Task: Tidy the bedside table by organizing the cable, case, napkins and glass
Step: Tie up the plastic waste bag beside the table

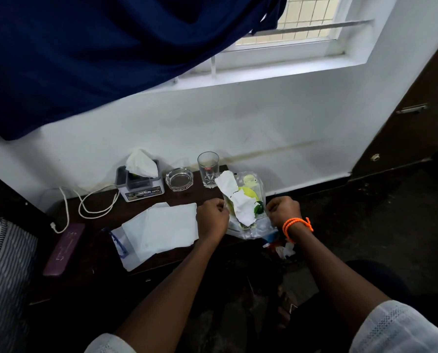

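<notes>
Both the left hand (212, 218) and right hand (283, 211) pinch shut on the clear printed plastic bag (248, 215) at the dark wooden bedside table's (136, 207) right edge, so a tug risks toppling the clear drinking glass (208, 169) just behind.

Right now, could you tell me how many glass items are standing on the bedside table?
2: a clear ashtray beside the tissue box, and a drinking glass to its right by the wall. The plastic bag could hide more.

One glass (208, 168), one ashtray (179, 179), one tissue box (140, 186), one case (64, 248), one cable (85, 208), two hands.
</notes>
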A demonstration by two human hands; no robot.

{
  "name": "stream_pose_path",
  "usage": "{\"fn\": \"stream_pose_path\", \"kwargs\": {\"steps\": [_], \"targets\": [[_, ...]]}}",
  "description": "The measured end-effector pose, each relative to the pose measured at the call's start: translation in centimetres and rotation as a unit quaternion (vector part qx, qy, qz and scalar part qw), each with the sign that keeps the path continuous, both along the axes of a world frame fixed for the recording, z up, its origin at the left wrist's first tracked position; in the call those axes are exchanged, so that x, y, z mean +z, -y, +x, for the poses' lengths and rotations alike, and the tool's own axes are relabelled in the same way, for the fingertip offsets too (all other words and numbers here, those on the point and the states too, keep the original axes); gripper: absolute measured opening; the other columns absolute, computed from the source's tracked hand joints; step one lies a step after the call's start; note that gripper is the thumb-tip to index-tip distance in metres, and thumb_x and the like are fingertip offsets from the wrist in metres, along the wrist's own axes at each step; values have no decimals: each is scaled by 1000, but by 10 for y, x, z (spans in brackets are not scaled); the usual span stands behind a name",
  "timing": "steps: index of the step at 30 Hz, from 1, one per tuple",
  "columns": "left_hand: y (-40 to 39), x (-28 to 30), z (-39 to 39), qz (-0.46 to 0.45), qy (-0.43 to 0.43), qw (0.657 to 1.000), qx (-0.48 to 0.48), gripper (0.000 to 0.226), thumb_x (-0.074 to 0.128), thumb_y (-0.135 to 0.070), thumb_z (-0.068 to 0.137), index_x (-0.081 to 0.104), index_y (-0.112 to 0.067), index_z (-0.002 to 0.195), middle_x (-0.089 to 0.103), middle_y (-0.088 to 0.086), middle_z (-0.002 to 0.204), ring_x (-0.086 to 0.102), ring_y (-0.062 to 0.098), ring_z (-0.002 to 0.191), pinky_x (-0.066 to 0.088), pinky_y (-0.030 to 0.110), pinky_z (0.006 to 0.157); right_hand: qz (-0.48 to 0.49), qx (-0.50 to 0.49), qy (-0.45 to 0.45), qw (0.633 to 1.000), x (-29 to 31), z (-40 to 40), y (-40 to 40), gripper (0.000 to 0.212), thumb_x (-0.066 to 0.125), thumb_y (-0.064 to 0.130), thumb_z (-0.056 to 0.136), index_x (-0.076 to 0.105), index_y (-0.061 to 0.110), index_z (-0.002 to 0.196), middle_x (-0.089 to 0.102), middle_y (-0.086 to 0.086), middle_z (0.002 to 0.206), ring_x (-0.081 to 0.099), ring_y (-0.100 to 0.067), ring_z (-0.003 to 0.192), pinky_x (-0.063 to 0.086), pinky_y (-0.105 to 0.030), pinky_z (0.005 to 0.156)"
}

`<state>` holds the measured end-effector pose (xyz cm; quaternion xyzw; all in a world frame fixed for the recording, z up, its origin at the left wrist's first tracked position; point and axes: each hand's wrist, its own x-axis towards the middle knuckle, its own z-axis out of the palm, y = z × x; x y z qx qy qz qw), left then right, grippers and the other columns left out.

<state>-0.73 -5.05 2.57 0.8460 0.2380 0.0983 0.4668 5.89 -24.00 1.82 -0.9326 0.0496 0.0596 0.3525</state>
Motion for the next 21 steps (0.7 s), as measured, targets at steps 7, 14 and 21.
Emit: {"fn": "stream_pose_path", "kwargs": {"steps": [7,14,21], "targets": [[32,6,11,24,-40,997,-66,14,66,-20,81,79,-18,85,78,3,74,76,22,72,62,35,71,-39,-25,-5,999,10,0,39,21,67,2,77,73,18,64,69,-10,64,74,-31,73,62,-37,77],[72,-11,25,56,-62,987,-135,18,60,-15,82,72,-6,72,72,13,65,72,26,65,59,38,65,-81,-42,-44,995,-6,-7,77,17,63,0,77,75,12,74,74,-17,81,73,-34,82,55,-28,73],[105,-37,40,34,-120,975,-185,20,50,0,77,70,-1,73,74,20,74,76,31,71,64,41,66,-116,-41,-69,990,-24,0,98,22,59,2,81,77,11,88,73,-21,96,70,-40,93,57,-35,80]]}}
